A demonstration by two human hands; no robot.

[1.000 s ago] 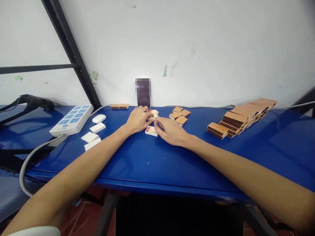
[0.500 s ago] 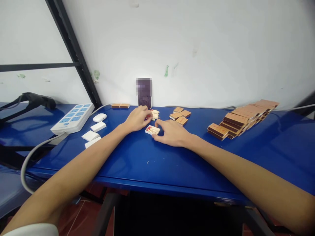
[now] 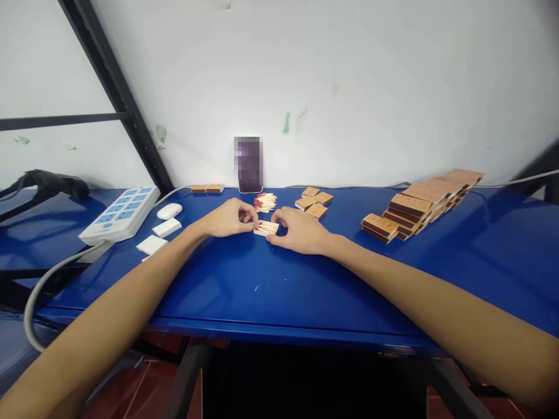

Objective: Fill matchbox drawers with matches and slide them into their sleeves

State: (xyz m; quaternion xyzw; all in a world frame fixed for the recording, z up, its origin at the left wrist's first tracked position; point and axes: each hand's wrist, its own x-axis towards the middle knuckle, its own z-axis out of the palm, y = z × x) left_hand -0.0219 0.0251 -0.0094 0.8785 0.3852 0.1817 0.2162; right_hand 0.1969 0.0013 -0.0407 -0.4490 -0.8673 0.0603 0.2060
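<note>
A small white matchbox tray (image 3: 265, 230) holding wooden matches lies on the blue table, between my hands. My right hand (image 3: 301, 231) has its right end between thumb and fingers. At the tray's left end, my left hand (image 3: 231, 217) is closed, thumb and fingertips against the end beside the match heads. Whether a loose match is also between those fingers cannot be seen. Just behind the tray is a loose pile of red-headed matches (image 3: 265, 202).
Several closed matchboxes (image 3: 315, 201) lie behind my right hand; a large stepped stack of matchbox sleeves (image 3: 419, 203) stands farther right. To the left are white trays (image 3: 166, 227), a white earbud case (image 3: 169, 211) and a power strip (image 3: 122, 215). A phone (image 3: 250, 166) leans on the wall.
My left hand has come off the match pile, toward me, to the tray's left end. The tray is turned more level, still at my right hand. The view has shifted slightly.
</note>
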